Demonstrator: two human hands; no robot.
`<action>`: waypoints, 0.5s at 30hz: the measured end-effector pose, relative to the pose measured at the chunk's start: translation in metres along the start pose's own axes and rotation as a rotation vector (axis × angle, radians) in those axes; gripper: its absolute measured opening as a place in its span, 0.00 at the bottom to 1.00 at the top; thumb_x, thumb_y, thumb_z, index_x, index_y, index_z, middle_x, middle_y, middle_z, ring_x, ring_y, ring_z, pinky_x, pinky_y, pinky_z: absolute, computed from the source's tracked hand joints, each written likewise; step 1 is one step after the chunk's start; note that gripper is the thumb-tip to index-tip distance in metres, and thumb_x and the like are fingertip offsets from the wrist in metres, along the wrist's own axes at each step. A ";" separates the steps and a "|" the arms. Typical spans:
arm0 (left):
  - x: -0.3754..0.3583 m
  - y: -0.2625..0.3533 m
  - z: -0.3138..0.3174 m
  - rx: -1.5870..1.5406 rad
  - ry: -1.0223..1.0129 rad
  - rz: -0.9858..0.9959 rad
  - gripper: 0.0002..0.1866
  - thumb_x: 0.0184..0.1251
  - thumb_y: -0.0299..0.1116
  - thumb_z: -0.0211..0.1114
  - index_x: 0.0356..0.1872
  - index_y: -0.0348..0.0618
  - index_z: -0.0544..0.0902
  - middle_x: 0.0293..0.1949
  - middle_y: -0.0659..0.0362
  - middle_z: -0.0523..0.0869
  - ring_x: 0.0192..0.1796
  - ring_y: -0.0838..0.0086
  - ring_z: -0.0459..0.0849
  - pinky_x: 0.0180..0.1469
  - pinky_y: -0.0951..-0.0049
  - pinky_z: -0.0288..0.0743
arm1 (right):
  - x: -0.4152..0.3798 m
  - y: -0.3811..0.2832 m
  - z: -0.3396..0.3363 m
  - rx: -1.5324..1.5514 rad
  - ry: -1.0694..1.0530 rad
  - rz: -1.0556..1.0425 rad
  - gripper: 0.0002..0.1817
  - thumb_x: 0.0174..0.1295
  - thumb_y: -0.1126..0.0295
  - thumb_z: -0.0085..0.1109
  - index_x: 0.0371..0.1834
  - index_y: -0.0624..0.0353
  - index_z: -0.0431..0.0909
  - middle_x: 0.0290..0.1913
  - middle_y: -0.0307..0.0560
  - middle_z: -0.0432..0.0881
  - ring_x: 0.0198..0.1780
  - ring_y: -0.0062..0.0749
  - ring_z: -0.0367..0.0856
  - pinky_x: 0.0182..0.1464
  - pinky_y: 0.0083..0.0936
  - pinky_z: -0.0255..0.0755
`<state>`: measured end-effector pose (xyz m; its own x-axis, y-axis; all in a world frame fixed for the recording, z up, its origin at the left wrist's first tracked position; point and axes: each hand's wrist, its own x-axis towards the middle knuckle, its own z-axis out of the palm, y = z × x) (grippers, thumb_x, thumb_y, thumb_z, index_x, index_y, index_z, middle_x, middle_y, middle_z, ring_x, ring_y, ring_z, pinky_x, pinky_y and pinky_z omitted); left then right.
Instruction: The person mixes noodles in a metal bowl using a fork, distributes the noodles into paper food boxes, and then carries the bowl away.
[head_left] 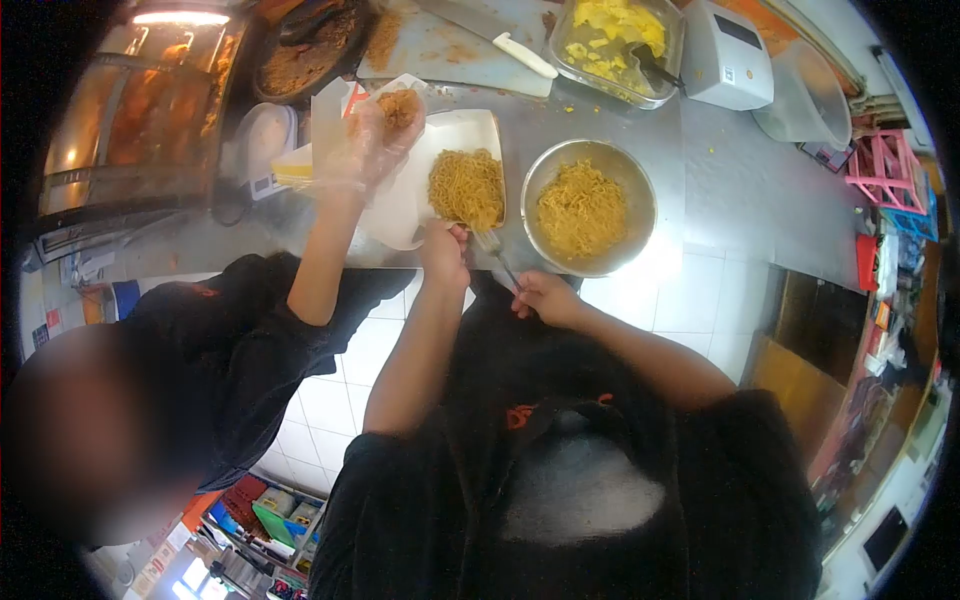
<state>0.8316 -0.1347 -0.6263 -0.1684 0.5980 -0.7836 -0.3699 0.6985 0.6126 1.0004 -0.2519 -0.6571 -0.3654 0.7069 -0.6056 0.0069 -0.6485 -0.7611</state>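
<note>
the left hand (443, 243) pinches the white tray (455, 135) of noodles (467, 187); the right hand (540, 293) grips a fork (492, 245) at its edge. noodles could slide onto the surface (730, 190) if the tray tips.

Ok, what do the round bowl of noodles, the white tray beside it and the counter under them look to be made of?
The round bowl looks like bare metal, probably stainless steel: grey, shiny rim with glare. The white tray seems to be foam or coated paperboard: matte white, thin raised rim; I cannot tell which. The counter looks like brushed steel, grey with soft reflections. The left hand rests at the tray's near edge.
</note>
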 end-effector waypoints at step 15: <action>-0.020 -0.002 -0.032 0.413 -0.232 0.117 0.26 0.64 0.61 0.55 0.21 0.47 0.76 0.17 0.67 0.74 0.16 0.82 0.66 0.18 0.79 0.54 | -0.086 -0.080 -0.009 -0.387 0.270 -0.279 0.07 0.65 0.77 0.46 0.45 0.63 0.71 0.30 0.42 0.79 0.28 0.22 0.76 0.33 0.21 0.72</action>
<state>0.8064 -0.1609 -0.6154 0.0385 0.7207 -0.6922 0.0412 0.6910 0.7217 1.0400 -0.2582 -0.5462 -0.1507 0.9175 -0.3681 0.3042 -0.3113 -0.9003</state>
